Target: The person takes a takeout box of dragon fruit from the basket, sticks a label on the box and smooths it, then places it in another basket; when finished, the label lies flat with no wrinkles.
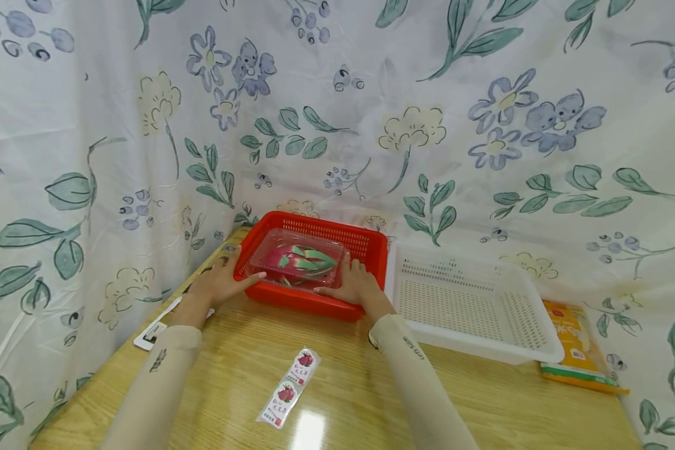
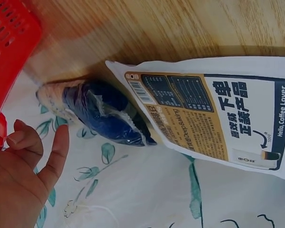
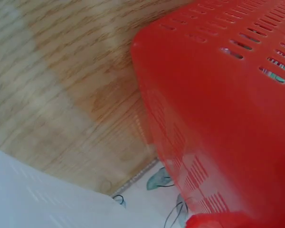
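Observation:
A clear plastic box (image 1: 299, 257) with a pink, green-tipped dragon fruit (image 1: 304, 259) inside lies in the red basket (image 1: 306, 305). My left hand (image 1: 216, 281) is at the basket's left side, its thumb reaching over the front left rim beside the box. In the left wrist view its fingers (image 2: 57, 154) are loosely bent outside the red wall. The right hand (image 1: 360, 284) reaches into the basket and holds the box's right end, thumb along the front and fingers at the side. The right wrist view shows the red wall but no hand.
To the right is a white basket (image 1: 467, 340), with an orange bag (image 1: 576, 344) beyond it. A strip of fruit stickers (image 1: 288, 389) lies in front. On the left are a white coffee pouch (image 2: 223, 114) and a blue packet (image 2: 109, 111). A patterned curtain (image 1: 337, 112) hangs behind.

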The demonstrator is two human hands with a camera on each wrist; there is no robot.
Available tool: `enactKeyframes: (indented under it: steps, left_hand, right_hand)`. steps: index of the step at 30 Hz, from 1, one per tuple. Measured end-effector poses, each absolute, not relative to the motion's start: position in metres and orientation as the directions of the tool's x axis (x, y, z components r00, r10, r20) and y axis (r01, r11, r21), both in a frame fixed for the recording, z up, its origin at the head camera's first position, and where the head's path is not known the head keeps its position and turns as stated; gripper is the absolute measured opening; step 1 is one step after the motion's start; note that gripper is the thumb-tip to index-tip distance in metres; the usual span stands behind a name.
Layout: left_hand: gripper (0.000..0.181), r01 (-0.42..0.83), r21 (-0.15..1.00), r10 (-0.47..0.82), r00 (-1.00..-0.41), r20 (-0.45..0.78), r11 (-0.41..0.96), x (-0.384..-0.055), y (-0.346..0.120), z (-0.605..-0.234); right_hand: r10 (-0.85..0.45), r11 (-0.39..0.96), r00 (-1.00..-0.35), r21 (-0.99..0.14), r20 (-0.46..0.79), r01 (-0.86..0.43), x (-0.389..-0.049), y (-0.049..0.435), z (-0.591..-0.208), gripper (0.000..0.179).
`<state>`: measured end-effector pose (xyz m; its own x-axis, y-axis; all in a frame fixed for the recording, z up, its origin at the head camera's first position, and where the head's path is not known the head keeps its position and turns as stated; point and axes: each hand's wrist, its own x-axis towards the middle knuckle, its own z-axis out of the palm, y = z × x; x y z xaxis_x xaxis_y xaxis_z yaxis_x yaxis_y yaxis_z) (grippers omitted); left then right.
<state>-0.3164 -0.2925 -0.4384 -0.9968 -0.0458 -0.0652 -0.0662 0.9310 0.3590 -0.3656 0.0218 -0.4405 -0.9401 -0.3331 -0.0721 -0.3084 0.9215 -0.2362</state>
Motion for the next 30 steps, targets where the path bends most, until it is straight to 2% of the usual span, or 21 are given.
enactKeyframes:
  steps: [5,12,16,22,30]
  left_hand:
    - [0.116,-0.063,0.347,-0.043,-0.997,-0.067,0.936,-0.316,-0.294,-0.439]
    - [0.115,-0.040,0.347,-0.022,-0.998,-0.057,0.937,-0.316,-0.295,-0.439]
    - [0.115,-0.028,0.343,-0.011,-0.999,-0.053,0.939,-0.316,-0.294,-0.438]
    - [0.114,-0.032,0.331,-0.018,-0.999,-0.046,0.943,-0.316,-0.293,-0.440]
    - [0.113,-0.036,0.325,-0.020,-0.998,-0.052,0.945,-0.317,-0.293,-0.441]
  right_hand:
    - [-0.328,0.905,-0.940,-0.318,-0.096,-0.283,-0.366,0.017,-0.445,0.127]
    - [-0.299,0.913,-0.943,-0.333,-0.145,-0.238,-0.367,0.013,-0.447,0.125]
    - [-0.280,0.905,-0.942,-0.379,-0.186,-0.194,-0.367,0.014,-0.448,0.125]
    - [-0.289,0.858,-0.921,-0.497,-0.262,-0.128,-0.367,0.016,-0.450,0.130]
    - [-0.324,0.821,-0.895,-0.561,-0.307,-0.105,-0.371,0.015,-0.453,0.134]
